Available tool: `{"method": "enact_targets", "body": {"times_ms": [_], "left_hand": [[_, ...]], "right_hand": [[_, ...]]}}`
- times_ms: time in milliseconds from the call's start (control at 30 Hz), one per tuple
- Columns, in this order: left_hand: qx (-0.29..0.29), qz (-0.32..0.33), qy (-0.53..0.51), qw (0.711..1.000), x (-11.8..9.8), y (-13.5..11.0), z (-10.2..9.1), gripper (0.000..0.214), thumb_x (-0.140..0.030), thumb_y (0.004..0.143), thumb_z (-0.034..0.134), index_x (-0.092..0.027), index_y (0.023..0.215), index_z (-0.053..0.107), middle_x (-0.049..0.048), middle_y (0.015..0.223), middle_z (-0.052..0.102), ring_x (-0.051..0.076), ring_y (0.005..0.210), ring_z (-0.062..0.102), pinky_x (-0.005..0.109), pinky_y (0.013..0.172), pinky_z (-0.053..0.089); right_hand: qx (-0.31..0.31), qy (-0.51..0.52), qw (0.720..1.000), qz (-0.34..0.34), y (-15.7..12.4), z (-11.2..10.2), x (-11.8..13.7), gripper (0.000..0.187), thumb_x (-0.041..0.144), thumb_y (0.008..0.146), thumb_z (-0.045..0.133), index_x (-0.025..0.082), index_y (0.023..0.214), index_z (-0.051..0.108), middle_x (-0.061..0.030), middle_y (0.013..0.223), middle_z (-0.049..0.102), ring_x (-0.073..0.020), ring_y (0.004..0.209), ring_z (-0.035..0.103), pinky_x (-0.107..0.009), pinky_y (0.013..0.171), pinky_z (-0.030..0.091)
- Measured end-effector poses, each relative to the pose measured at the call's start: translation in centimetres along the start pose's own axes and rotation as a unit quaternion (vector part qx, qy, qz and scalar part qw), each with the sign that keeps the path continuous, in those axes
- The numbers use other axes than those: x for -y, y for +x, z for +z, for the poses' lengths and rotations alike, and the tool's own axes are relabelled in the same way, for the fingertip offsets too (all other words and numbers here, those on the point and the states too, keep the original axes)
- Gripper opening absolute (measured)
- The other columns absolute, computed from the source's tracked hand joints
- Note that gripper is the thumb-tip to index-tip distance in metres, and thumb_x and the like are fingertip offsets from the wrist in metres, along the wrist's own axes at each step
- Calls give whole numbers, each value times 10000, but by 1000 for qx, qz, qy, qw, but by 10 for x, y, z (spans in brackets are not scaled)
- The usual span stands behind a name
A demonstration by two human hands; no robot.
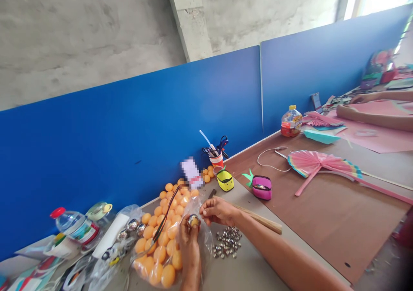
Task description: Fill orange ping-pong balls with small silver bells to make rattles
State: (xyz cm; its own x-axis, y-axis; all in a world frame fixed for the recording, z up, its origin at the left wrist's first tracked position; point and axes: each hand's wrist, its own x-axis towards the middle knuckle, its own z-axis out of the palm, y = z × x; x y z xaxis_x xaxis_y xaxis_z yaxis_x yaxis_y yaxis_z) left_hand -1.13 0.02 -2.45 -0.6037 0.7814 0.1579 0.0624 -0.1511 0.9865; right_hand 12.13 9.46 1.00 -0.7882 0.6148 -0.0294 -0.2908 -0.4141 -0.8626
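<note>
A shiny silver ball (193, 220) rests in the curled fingers of my left hand (190, 246). Just to its right, the fingers of my right hand (218, 210) are pinched together; whatever they may hold is too small to make out. Below my right hand lies a pile of small shiny metal pieces (228, 241) on the grey table. Many orange balls (160, 253) in and around a clear plastic bag (206, 243) lie to the left of and behind my left hand. A wooden stick (261, 220) extends beyond my right forearm.
Yellow (225, 180) and purple (262, 187) fruit-shaped pouches stand ahead. Behind them is a cup of tools (217, 160). At left are a red-capped bottle (75, 224) and larger silver balls (132, 225). A pink paper fan (318, 164) lies right; another person's arms (374, 117) reach in.
</note>
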Motion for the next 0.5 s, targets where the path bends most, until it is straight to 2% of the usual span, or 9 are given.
{"method": "enact_targets", "body": {"times_ms": [200, 267, 400, 500], "left_hand": [[-4, -4, 13, 1000, -1, 0, 1, 468, -508, 688, 692, -197, 1031, 629, 71, 1043, 678, 232, 986, 627, 340, 880, 478], [3, -4, 13, 1000, 0, 0, 1, 481, -516, 682, 695, -194, 1032, 625, 72, 1041, 676, 231, 981, 624, 345, 881, 476], [14, 2, -2, 1000, 1, 0, 2, 466, -503, 685, 699, -186, 1018, 624, 72, 1009, 680, 228, 949, 627, 349, 866, 480], [11, 21, 13, 1000, 0, 0, 1, 437, -484, 699, 692, -184, 1009, 625, 74, 998, 680, 233, 945, 626, 354, 857, 480]], "right_hand": [[-34, 54, 998, -23, 4, 7, -4, 336, 318, 575, 803, 147, 665, 528, 88, 514, 537, -10, 328, 343, -186, 398, 266], [-38, 69, 997, -20, 5, 7, -5, 345, 327, 576, 805, 150, 661, 521, 82, 525, 547, -19, 340, 376, -190, 408, 297], [-18, 68, 998, -3, 4, 4, -4, 337, 308, 544, 818, 124, 698, 581, 44, 583, 595, -62, 439, 525, -207, 488, 392], [-20, 40, 999, 2, 2, 4, -2, 323, 249, 533, 802, 124, 759, 608, 35, 599, 615, -68, 453, 538, -199, 490, 375]]}}
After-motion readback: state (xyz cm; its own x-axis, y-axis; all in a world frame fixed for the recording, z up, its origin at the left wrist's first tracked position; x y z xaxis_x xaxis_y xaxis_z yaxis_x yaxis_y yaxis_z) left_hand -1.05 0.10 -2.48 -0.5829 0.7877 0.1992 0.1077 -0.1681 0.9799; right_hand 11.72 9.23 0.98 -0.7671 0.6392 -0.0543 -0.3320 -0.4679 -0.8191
